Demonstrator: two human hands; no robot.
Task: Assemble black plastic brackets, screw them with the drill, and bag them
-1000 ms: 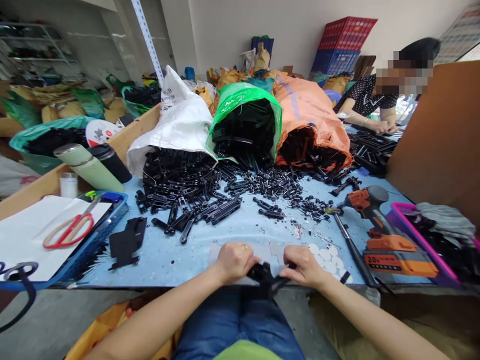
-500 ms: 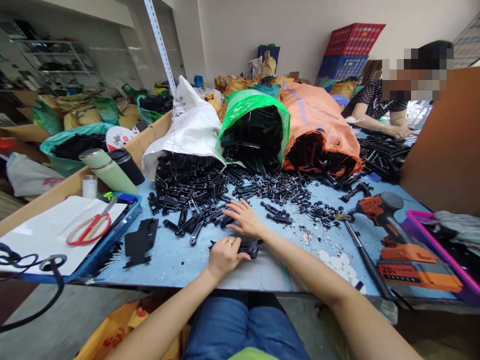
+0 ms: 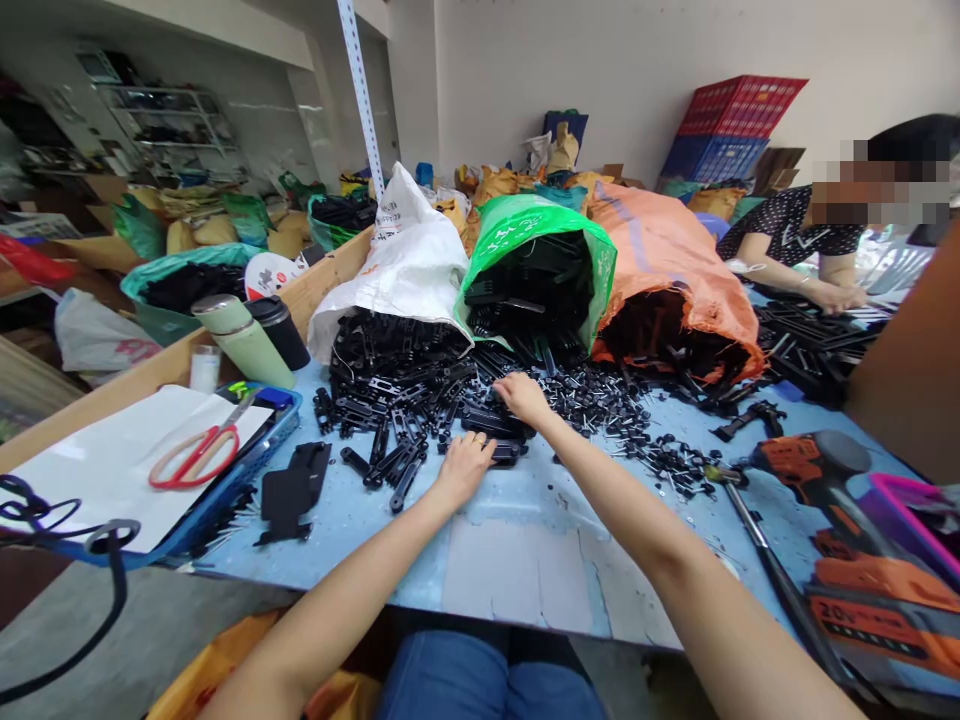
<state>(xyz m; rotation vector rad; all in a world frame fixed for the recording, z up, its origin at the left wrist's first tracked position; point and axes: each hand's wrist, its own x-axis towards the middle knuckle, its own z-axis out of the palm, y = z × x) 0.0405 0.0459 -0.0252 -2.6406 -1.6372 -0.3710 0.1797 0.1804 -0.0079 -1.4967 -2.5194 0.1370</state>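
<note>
The left hand (image 3: 466, 466) and right hand (image 3: 523, 398) have moved forward. Beyond them gapes a green bag (image 3: 541, 212). The right is half curled, its hold unclear; the left, loosely spread, touches a black part (image 3: 511, 453) in front. Screws (image 3: 613, 410) lie right of both.

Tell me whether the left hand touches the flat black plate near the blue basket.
Apart. The head view shows blue tabletop and black links between the left hand and the plate.
</note>
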